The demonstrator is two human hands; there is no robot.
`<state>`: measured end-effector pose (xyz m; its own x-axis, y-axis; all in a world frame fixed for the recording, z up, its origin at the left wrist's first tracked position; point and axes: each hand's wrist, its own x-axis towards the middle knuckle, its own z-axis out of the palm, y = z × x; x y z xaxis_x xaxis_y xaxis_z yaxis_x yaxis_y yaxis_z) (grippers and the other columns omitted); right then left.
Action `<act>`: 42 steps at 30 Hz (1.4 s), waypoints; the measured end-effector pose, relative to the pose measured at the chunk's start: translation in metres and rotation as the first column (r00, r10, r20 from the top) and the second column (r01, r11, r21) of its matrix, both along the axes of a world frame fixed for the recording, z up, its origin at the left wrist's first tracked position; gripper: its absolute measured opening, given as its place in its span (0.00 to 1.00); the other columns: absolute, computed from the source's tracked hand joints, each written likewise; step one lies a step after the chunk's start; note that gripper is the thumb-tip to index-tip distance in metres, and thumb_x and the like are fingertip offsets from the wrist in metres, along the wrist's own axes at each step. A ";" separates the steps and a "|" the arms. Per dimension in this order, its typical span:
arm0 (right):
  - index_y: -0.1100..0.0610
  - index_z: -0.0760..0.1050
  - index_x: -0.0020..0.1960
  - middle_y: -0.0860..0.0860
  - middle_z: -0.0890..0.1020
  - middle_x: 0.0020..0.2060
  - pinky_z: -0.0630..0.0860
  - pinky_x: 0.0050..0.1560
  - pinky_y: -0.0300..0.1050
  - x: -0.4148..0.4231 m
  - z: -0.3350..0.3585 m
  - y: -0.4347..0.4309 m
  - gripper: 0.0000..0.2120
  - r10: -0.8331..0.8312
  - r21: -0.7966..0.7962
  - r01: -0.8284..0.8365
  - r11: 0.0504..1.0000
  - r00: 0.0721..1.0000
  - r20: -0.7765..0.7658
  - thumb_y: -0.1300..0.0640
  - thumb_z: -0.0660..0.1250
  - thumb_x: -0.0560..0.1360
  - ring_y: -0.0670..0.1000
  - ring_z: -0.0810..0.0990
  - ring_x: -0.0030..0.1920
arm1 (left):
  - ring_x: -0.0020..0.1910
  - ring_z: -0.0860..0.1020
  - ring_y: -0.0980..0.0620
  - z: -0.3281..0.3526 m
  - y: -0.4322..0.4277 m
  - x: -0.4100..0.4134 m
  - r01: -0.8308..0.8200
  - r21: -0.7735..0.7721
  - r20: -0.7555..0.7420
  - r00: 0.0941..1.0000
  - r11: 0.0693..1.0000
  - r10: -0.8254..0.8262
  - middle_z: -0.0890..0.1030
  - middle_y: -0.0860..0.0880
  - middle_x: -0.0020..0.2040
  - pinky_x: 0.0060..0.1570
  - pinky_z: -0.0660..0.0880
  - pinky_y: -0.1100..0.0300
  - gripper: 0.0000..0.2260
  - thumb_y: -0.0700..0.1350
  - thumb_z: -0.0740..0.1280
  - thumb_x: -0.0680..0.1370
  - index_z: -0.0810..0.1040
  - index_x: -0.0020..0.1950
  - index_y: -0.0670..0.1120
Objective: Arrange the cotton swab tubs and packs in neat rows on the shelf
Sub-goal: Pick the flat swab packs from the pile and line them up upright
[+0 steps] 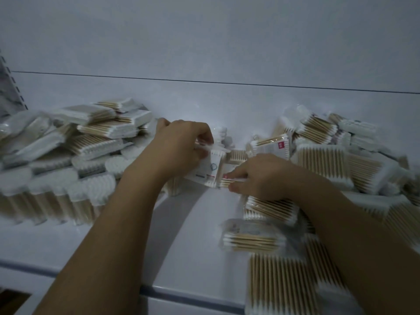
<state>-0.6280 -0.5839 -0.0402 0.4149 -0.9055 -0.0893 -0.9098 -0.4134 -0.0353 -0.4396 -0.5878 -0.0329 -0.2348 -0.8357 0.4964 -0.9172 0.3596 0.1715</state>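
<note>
Dim white shelf [204, 105] w/ pale back wall. Swab packs lie in a left heap [91, 137] & a right heap [329, 155] toward its side edges. Mid-shelf, my left hand [184, 144] curls its fingers round the top of a tilted labelled pack [211, 167]. My right hand [261, 176] pinches a red-marked pack [227, 181] between finger & thumb, touching the first. Risk, I reckon: my right forearm lies over the front packs [284, 280] near the front edge & could sweep them off.
</note>
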 end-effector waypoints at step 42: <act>0.46 0.77 0.63 0.47 0.80 0.59 0.74 0.60 0.46 -0.018 0.009 0.000 0.16 -0.102 -0.260 0.152 0.954 0.975 0.198 0.56 0.63 0.77 0.51 0.77 0.59 | 0.73 0.62 0.49 -0.019 0.002 -0.052 0.095 0.024 0.534 0.840 0.995 -0.093 0.75 0.53 0.67 0.72 0.45 0.42 0.23 0.63 0.66 0.73 0.74 0.66 0.57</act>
